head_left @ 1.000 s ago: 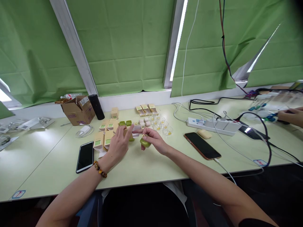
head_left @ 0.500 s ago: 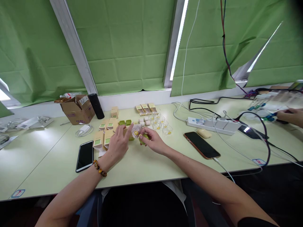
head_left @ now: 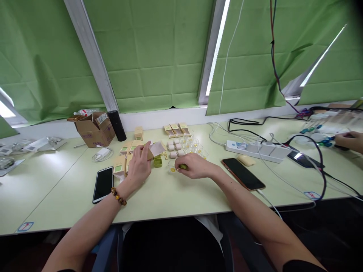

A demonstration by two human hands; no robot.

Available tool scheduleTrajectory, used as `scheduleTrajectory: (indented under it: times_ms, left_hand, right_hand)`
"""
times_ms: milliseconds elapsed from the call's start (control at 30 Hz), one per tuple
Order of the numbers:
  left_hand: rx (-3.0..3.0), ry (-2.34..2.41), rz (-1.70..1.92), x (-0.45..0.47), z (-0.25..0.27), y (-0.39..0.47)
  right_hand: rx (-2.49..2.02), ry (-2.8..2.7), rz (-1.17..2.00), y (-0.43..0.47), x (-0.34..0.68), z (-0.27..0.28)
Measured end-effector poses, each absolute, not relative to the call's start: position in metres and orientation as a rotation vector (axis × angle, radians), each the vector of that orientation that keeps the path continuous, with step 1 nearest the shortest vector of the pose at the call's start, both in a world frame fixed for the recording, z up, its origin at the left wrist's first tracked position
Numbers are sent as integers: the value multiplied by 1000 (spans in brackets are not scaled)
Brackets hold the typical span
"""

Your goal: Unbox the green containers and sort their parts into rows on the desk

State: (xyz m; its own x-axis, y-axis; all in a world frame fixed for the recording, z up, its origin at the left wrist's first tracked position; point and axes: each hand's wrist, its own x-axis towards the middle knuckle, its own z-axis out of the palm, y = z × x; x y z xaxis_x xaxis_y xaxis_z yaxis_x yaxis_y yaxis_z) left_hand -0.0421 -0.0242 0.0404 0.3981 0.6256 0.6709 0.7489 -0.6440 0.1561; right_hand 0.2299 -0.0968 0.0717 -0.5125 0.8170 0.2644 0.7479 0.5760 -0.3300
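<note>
My left hand (head_left: 138, 165) is closed round a small cardboard box (head_left: 155, 150) whose pale inner flap points to the right. Just under that box is a small green container (head_left: 157, 162). My right hand (head_left: 195, 167) is turned knuckles up, its fingers closed on a small green piece (head_left: 183, 166), mostly hidden by the fingers. At its fingertips is a clear plastic cup (head_left: 172, 169) with a yellow centre; I cannot tell whether it is held or on the table. Beyond are pale pink cylinders (head_left: 173, 147), clear cups (head_left: 195, 144) and tiny yellow pieces (head_left: 165, 154).
Several green-labelled boxes (head_left: 119, 166) stand beside a phone (head_left: 103, 184) on the left. Open cartons (head_left: 177, 130) lie at the back. On the right are another phone (head_left: 242, 173), a power strip (head_left: 255, 150) and loose cables. Another person's hand (head_left: 350, 139) works at far right.
My right hand has moved right and rolled over, away from my left hand. The cardboard box in my left hand now shows its open flap, and the pink cylinders are more visible.
</note>
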Motion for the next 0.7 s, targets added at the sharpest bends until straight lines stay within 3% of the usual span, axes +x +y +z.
scheduleTrajectory:
  times_ms: [333,567,700]
  left_hand:
    - [-2609,-1204,-1333,-39,40,-29]
    - [-2864,-1318,-1995,-35,31,-18]
    - [-2984,-1317,-2434,-33,32,-14]
  right_hand:
    - [-1234,-2287,564,-93,248,83]
    - [-969,-1549,785,-78,219,56]
    - [-1108,-1408,781,-71,208,37]
